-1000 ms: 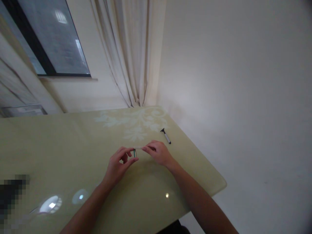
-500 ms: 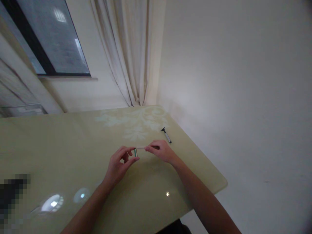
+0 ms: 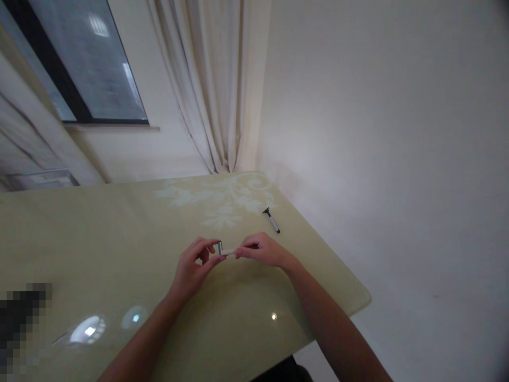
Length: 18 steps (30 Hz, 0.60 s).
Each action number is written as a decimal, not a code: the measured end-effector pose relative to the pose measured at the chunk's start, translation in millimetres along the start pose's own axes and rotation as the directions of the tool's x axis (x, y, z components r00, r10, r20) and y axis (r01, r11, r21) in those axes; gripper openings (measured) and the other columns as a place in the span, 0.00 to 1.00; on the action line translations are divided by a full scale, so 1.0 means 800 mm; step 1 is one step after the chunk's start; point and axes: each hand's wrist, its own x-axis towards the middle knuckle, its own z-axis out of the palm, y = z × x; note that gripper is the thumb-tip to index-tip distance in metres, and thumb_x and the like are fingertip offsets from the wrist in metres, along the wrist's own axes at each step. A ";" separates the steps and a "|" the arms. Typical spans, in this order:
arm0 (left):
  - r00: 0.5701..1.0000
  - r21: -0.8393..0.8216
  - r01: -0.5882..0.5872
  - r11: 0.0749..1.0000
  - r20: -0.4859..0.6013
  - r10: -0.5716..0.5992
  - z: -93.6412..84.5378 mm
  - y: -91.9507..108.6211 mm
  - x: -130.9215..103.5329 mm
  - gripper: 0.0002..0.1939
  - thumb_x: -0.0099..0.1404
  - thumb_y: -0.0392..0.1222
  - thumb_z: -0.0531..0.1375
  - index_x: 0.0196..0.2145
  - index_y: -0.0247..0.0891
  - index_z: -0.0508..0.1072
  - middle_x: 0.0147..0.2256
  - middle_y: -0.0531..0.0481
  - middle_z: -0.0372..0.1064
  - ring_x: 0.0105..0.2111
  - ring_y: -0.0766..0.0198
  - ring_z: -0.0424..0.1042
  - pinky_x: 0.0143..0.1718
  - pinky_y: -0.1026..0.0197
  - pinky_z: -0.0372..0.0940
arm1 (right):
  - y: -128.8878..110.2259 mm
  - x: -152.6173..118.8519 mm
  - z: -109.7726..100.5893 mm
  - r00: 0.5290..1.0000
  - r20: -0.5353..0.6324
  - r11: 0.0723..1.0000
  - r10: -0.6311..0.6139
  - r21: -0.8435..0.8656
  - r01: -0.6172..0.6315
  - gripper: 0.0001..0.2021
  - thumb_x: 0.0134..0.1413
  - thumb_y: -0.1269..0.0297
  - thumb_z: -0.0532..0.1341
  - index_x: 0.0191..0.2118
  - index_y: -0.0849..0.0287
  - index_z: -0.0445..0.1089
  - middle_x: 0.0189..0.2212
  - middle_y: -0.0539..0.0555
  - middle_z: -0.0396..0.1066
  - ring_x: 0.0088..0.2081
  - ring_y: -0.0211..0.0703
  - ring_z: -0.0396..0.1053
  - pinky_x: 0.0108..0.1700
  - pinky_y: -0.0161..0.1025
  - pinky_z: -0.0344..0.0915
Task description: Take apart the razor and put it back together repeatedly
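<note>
Between thumb and fingers, my left hand [image 3: 199,265] pinches a small narrow green and dark piece [image 3: 219,248] by its two ends. A thin pale stick [image 3: 228,252] is gripped at its right end by my right hand [image 3: 258,249]. The stick's left tip lies against or very near the lower part of the small piece; contact is too small to tell. Both hands are just above the table. Behind my right hand, a razor with a black head and grey handle [image 3: 273,220] lies on the table.
The glossy pale green table [image 3: 95,239] has a white floral pattern near its back corner. Its right edge runs along a white wall [image 3: 377,159]. Curtains [image 3: 214,85] and a window [image 3: 99,63] stand behind. A blurred dark shape [image 3: 19,318] is at the left.
My right hand has moved slightly down, and the left tip of the pale stick has dropped from the upper to the lower part of the small piece. My left hand has barely moved.
</note>
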 end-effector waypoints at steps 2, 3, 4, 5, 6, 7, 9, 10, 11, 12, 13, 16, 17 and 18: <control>1.000 -0.010 -0.012 1.000 0.005 0.012 0.000 0.000 0.000 0.14 0.64 0.46 0.69 0.47 0.43 0.78 0.32 0.55 0.69 0.25 0.70 0.65 0.28 0.66 0.63 | -0.002 0.001 0.002 0.998 -0.058 0.999 0.014 -0.029 -0.016 0.25 0.65 0.43 0.61 0.37 0.61 0.83 0.22 0.49 0.68 0.26 0.36 0.60 0.29 0.35 0.51; 1.000 -0.014 -0.015 1.000 0.009 0.015 0.001 0.000 0.000 0.14 0.64 0.45 0.69 0.47 0.43 0.78 0.32 0.55 0.69 0.25 0.70 0.65 0.28 0.66 0.63 | -0.003 0.002 0.003 0.992 -0.124 0.998 0.012 -0.061 -0.020 0.25 0.65 0.43 0.60 0.36 0.61 0.83 0.23 0.50 0.69 0.26 0.36 0.61 0.30 0.35 0.52; 1.000 -0.017 -0.016 1.000 0.010 0.016 0.001 0.001 0.000 0.14 0.64 0.45 0.69 0.47 0.43 0.78 0.32 0.55 0.69 0.25 0.70 0.65 0.27 0.67 0.63 | -0.004 0.003 0.004 0.982 -0.187 0.996 0.003 -0.090 -0.021 0.25 0.66 0.44 0.60 0.35 0.61 0.83 0.24 0.51 0.70 0.27 0.37 0.62 0.31 0.35 0.53; 1.000 -0.018 -0.014 1.000 0.008 0.014 0.000 0.001 0.000 0.14 0.64 0.45 0.69 0.47 0.43 0.78 0.32 0.55 0.69 0.25 0.70 0.65 0.27 0.67 0.63 | -0.004 0.004 0.005 0.974 -0.224 0.994 -0.007 -0.107 -0.018 0.25 0.66 0.44 0.60 0.35 0.61 0.82 0.25 0.51 0.71 0.28 0.37 0.63 0.32 0.35 0.54; 1.000 -0.016 -0.010 1.000 0.005 0.010 0.000 0.002 0.001 0.14 0.64 0.45 0.69 0.47 0.43 0.78 0.32 0.55 0.69 0.25 0.70 0.65 0.27 0.67 0.63 | -0.005 0.004 0.005 0.973 -0.230 0.994 -0.010 -0.106 -0.014 0.24 0.66 0.44 0.60 0.35 0.61 0.82 0.26 0.51 0.71 0.29 0.37 0.63 0.32 0.35 0.54; 1.000 -0.014 -0.005 1.000 0.000 0.005 -0.001 0.003 0.001 0.14 0.64 0.45 0.69 0.47 0.44 0.78 0.32 0.55 0.69 0.25 0.70 0.65 0.27 0.67 0.63 | -0.006 0.003 0.005 0.979 -0.202 0.996 -0.007 -0.091 -0.011 0.24 0.65 0.44 0.61 0.35 0.61 0.83 0.25 0.51 0.71 0.28 0.37 0.63 0.31 0.35 0.53; 1.000 -0.012 0.004 1.000 -0.009 -0.004 -0.002 0.005 0.001 0.14 0.63 0.45 0.69 0.47 0.43 0.79 0.32 0.55 0.69 0.25 0.69 0.66 0.28 0.66 0.63 | -0.007 0.002 0.005 0.996 -0.094 0.999 0.004 -0.048 -0.008 0.23 0.64 0.44 0.62 0.36 0.60 0.83 0.23 0.49 0.70 0.26 0.36 0.61 0.30 0.35 0.52; 1.000 -0.014 0.006 1.000 -0.013 -0.006 -0.002 0.005 0.001 0.14 0.63 0.45 0.69 0.47 0.43 0.79 0.32 0.55 0.69 0.25 0.69 0.66 0.28 0.66 0.63 | -0.008 0.001 0.005 0.999 -0.054 0.999 0.007 -0.037 -0.009 0.23 0.64 0.44 0.62 0.37 0.60 0.83 0.23 0.49 0.69 0.26 0.36 0.61 0.29 0.35 0.52; 1.000 -0.017 0.008 1.000 -0.013 -0.008 -0.002 0.005 0.001 0.14 0.63 0.45 0.69 0.46 0.43 0.79 0.32 0.55 0.69 0.25 0.69 0.66 0.27 0.66 0.63 | -0.009 0.001 0.006 0.999 -0.049 0.999 0.010 -0.041 -0.012 0.23 0.65 0.44 0.61 0.37 0.60 0.83 0.23 0.49 0.69 0.26 0.36 0.60 0.29 0.35 0.52; 1.000 -0.019 0.009 1.000 -0.011 -0.010 -0.003 0.005 0.001 0.13 0.63 0.45 0.69 0.46 0.43 0.79 0.31 0.55 0.69 0.25 0.69 0.66 0.27 0.66 0.63 | -0.010 0.002 0.007 0.997 -0.075 0.998 0.009 -0.059 -0.014 0.24 0.65 0.44 0.60 0.36 0.60 0.83 0.23 0.49 0.69 0.26 0.36 0.60 0.30 0.35 0.52; 1.000 -0.022 0.011 1.000 -0.008 -0.011 -0.003 0.005 0.001 0.13 0.63 0.45 0.69 0.45 0.43 0.79 0.31 0.55 0.69 0.26 0.69 0.66 0.27 0.66 0.63 | -0.010 0.002 0.008 0.992 -0.124 0.996 0.007 -0.083 -0.017 0.25 0.66 0.43 0.60 0.35 0.61 0.82 0.23 0.50 0.69 0.27 0.36 0.61 0.30 0.35 0.52; 1.000 -0.035 0.028 0.999 -0.008 -0.028 -0.003 0.003 0.001 0.12 0.64 0.45 0.68 0.45 0.43 0.79 0.31 0.55 0.69 0.27 0.68 0.67 0.28 0.65 0.64 | -0.013 0.003 0.011 0.979 -0.206 0.996 -0.004 -0.092 -0.016 0.26 0.67 0.43 0.59 0.34 0.62 0.82 0.24 0.50 0.68 0.27 0.36 0.61 0.31 0.35 0.52; 0.999 -0.041 0.036 0.999 -0.013 -0.036 -0.003 0.002 0.001 0.13 0.64 0.45 0.68 0.46 0.43 0.79 0.32 0.54 0.69 0.27 0.68 0.68 0.29 0.65 0.65 | -0.013 0.003 0.011 0.983 -0.181 0.998 -0.006 -0.067 -0.006 0.26 0.66 0.43 0.59 0.35 0.62 0.82 0.23 0.49 0.67 0.27 0.36 0.60 0.30 0.35 0.52; 0.999 -0.046 0.042 0.998 -0.019 -0.043 -0.003 0.001 0.000 0.14 0.64 0.45 0.69 0.46 0.43 0.79 0.32 0.54 0.69 0.28 0.67 0.69 0.29 0.65 0.65 | -0.014 0.003 0.012 0.989 -0.147 0.999 -0.006 -0.039 0.001 0.25 0.66 0.43 0.60 0.36 0.61 0.82 0.23 0.49 0.67 0.26 0.36 0.60 0.30 0.35 0.51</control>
